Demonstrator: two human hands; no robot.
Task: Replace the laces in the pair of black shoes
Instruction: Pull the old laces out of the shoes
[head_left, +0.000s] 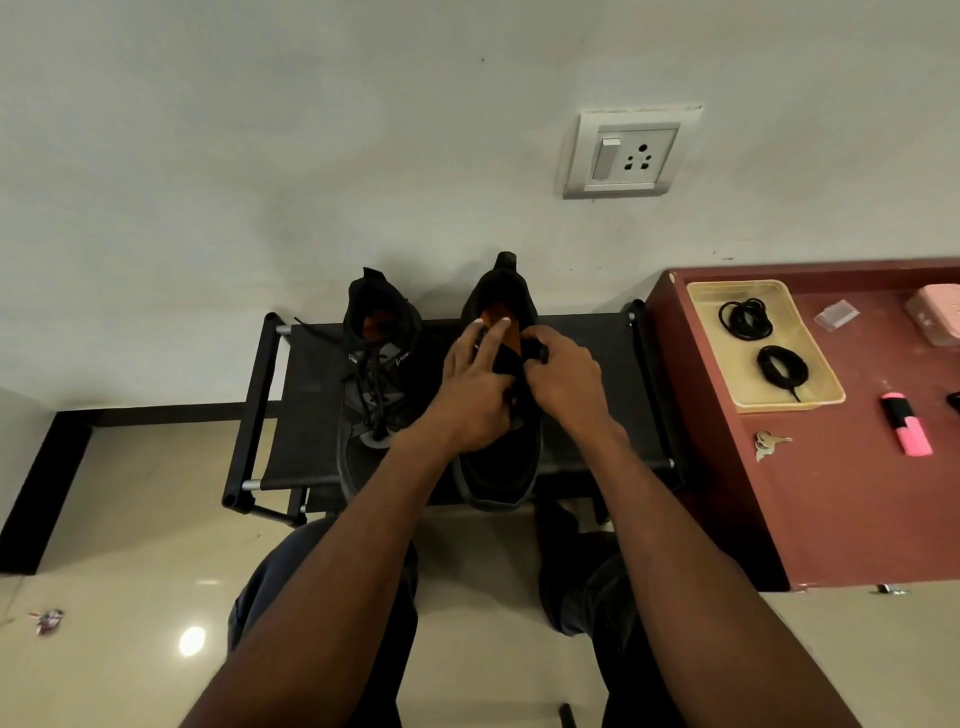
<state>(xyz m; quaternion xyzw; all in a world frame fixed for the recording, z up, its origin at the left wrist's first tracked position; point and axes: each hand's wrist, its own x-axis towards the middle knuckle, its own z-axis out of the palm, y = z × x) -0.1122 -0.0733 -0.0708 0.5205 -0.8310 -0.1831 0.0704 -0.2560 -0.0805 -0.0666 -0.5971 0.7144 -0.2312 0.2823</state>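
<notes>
Black shoes (441, 395) with orange insoles, pink highlighter (906, 425), yellow tray (826, 387), maroon cabinet (857, 509).

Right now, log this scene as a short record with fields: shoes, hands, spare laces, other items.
surface: black rack against the wall
left shoe: still laced, untouched
right shoe: both hands on it
left hand: two fingers extended over the shoe's tongue
right hand: pinches something black at the shoe's collar
spare laces: two black coils in a yellow tray on the maroon table
other items: keys, pink highlighter
</notes>
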